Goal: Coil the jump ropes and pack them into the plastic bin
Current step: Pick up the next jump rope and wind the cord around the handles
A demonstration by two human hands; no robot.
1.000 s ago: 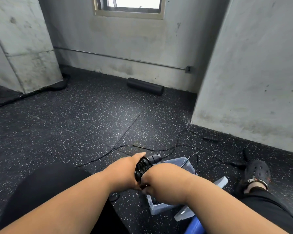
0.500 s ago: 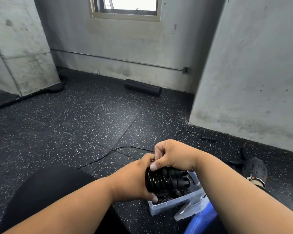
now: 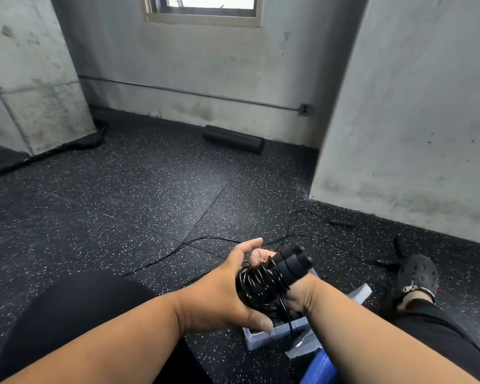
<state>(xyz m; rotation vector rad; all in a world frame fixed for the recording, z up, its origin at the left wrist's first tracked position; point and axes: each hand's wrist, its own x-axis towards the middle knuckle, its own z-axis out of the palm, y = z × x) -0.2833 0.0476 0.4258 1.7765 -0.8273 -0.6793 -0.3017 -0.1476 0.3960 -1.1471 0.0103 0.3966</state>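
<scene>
A black jump rope (image 3: 257, 284), wound into a tight coil with its two handles (image 3: 293, 261) pointing up and right, hangs just above the clear plastic bin (image 3: 261, 338). My left hand (image 3: 219, 295) grips the coil from the left, thumb underneath. My right hand (image 3: 299, 296) holds the bundle from behind; only its wrist and a few curled fingertips show past the handles. A second black rope (image 3: 178, 246) lies loose on the floor ahead, with its handles (image 3: 341, 223) near the right wall. The bin's inside is mostly hidden by my hands.
The bin's clear lid (image 3: 360, 292) lies to its right, and a blue object (image 3: 317, 367) sits at the bottom edge. My shoe (image 3: 416, 275) is on the right, my knee on the left. A black foam roller (image 3: 233, 138) lies by the far wall. A concrete wall juts out on the right.
My right hand has left the top of the coil and gone behind it. The bundle has tilted so the handles point up and right.
</scene>
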